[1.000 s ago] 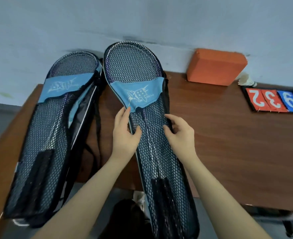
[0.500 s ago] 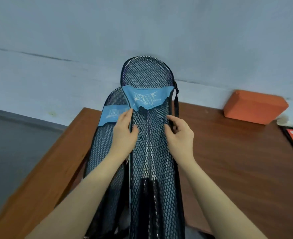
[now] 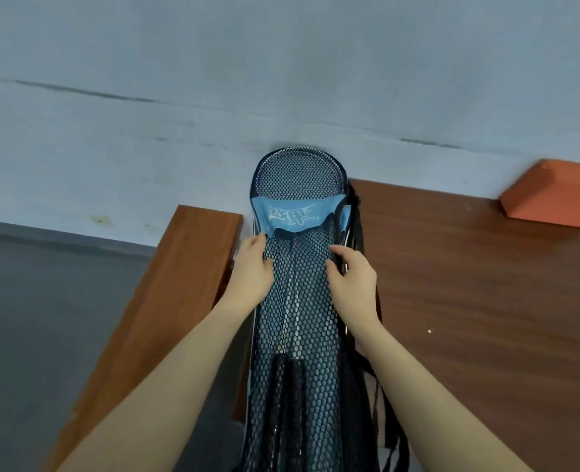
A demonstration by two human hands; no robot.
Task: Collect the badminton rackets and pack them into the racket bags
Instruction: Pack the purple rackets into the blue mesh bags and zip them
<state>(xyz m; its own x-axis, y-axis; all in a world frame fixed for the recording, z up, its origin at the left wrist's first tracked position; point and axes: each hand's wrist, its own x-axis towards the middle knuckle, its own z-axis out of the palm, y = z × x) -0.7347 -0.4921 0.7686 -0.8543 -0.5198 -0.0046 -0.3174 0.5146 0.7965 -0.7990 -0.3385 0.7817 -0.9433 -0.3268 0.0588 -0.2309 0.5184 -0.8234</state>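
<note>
A black mesh racket bag (image 3: 302, 335) with a light-blue printed band lies lengthwise on the wooden table (image 3: 469, 284), its rounded end near the wall. Inside it I can see racket heads (image 3: 297, 175) and dark racket handles (image 3: 288, 386). My left hand (image 3: 253, 270) grips the bag's left edge just below the blue band, and my right hand (image 3: 353, 281) grips its right edge. A sliver of a second bag (image 3: 347, 212) and black straps (image 3: 358, 233) show from under the right side; the remainder of that bag is hidden.
An orange block (image 3: 554, 195) sits against the wall at the back right. The table's left edge (image 3: 166, 301) runs close beside the bags, with grey floor (image 3: 43, 318) beyond it. Loose straps hang off the front at the lower right (image 3: 391, 420).
Both hands have carried the bag leftward onto the other bag, which it now almost covers. The view has swung left, so the score cards are out of sight.
</note>
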